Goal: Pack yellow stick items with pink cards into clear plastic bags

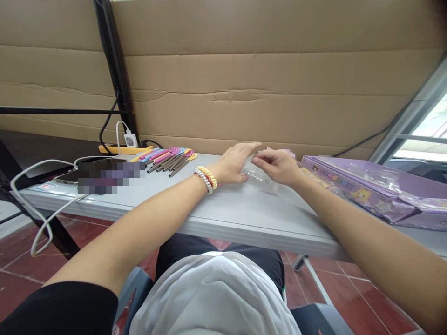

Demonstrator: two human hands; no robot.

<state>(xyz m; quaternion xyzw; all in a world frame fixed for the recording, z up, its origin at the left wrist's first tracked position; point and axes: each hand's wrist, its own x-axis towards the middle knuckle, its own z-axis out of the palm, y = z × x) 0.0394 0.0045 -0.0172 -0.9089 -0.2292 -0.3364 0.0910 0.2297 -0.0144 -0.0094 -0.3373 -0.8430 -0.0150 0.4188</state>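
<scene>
My left hand (235,162) lies flat on a clear plastic bag (260,179) on the grey table (195,204), fingers stretched out toward the back. Coiled bands sit on its wrist. My right hand (275,165) is next to it, thumb and fingers pinched on the edge of the same clear bag. A row of pens with pink, blue and yellow grips (169,159) lies to the left of my left hand, apart from it.
A purple boxed set in plastic wrap (366,188) lies at the right. A phone (70,176), white cables (42,204) and a yellow power strip with a charger (127,145) are at the left. A cardboard wall (279,83) stands behind the table.
</scene>
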